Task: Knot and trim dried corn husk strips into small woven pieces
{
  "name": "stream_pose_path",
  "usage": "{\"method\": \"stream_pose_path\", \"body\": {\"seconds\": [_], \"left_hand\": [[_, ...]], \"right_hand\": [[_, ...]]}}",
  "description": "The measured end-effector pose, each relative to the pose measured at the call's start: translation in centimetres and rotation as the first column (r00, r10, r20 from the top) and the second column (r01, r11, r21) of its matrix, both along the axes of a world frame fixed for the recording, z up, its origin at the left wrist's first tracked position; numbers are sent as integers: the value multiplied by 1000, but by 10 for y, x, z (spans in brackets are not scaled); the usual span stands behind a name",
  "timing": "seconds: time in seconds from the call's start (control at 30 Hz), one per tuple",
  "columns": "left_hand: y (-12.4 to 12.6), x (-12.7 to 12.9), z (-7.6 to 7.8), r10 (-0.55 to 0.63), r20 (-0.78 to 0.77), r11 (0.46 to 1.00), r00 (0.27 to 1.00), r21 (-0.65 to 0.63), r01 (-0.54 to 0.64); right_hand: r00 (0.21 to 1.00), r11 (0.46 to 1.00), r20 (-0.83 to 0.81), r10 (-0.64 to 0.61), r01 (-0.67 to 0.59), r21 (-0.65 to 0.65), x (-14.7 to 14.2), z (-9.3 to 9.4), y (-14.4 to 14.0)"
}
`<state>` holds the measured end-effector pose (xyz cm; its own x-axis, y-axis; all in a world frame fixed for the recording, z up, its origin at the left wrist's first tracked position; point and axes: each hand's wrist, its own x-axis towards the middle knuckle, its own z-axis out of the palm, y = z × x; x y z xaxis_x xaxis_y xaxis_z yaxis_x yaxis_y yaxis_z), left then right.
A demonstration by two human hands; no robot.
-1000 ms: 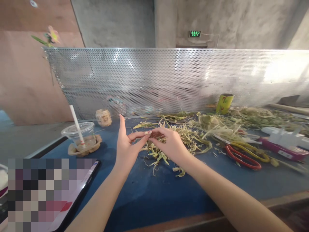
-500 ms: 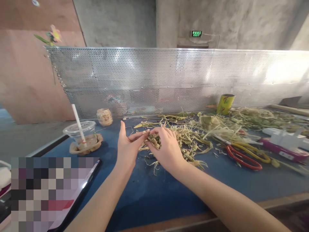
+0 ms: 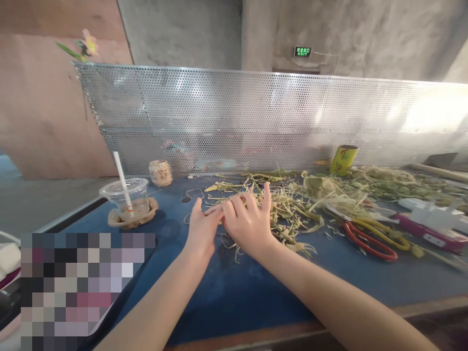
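Dried plant scraps point(image 3: 292, 214) are heaped at the centre of the frame on the blue surface point(image 3: 204, 307), partly covered by the right hand point(image 3: 246, 219). The fingertips of that hand and of the left hand point(image 3: 202, 228) are brought together over the heap's left edge; whether anything is pinched between them cannot be told, as the contact is hidden. A small piece, if held there, could be dropped and lost among similar bits through a loose grip, or crumbled by too hard a squeeze. Loose strands could be scattered by a sweep of the right forearm point(image 3: 314, 280). At the right of the frame, the red-handled scissors point(image 3: 390, 256) are left with their blades among scraps, so fingers could be nicked by a blind reach. At the left, the plastic cup point(image 3: 126, 192) could be knocked over by a wide arm swing, and the nearby device point(image 3: 91, 282) could be wetted if any liquid remains.
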<state>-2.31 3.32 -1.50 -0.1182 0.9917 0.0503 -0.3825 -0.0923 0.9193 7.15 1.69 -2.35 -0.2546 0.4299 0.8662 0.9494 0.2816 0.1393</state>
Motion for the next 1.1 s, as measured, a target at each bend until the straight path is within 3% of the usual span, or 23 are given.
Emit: {"method": "stream_pose_path", "body": {"seconds": [0.27, 0.43, 0.67, 0.93, 1.0, 1.1], "left_hand": [[1, -3, -2, 21, -34, 992, 999, -122, -25], [3, -4, -5, 10, -64, 983, 998, -182, -22], [1, -4, -2, 8, -86, 975, 996, -219, -27], [1, -6, -2, -66, -73, 973, 995, -225, 48], [1, -7, -2, -67, -71, 976, 995, -210, 51], [-2, -7, 0, -70, -58, 994, 996, -83, 65]], "right_hand": [[988, 984, 24, 152, -150, -95, 4, -9, -2], [977, 969, -43, 209, -212, -127, 6, -11, -5], [986, 996, 145, 85, -80, -35, 7, -14, -4], [994, 995, 82, 76, -70, -76, 6, -7, -11], [995, 989, 9, 98, -97, -108, 9, -2, -14], [974, 962, -179, 135, -173, -214, 16, 8, -16]]}}
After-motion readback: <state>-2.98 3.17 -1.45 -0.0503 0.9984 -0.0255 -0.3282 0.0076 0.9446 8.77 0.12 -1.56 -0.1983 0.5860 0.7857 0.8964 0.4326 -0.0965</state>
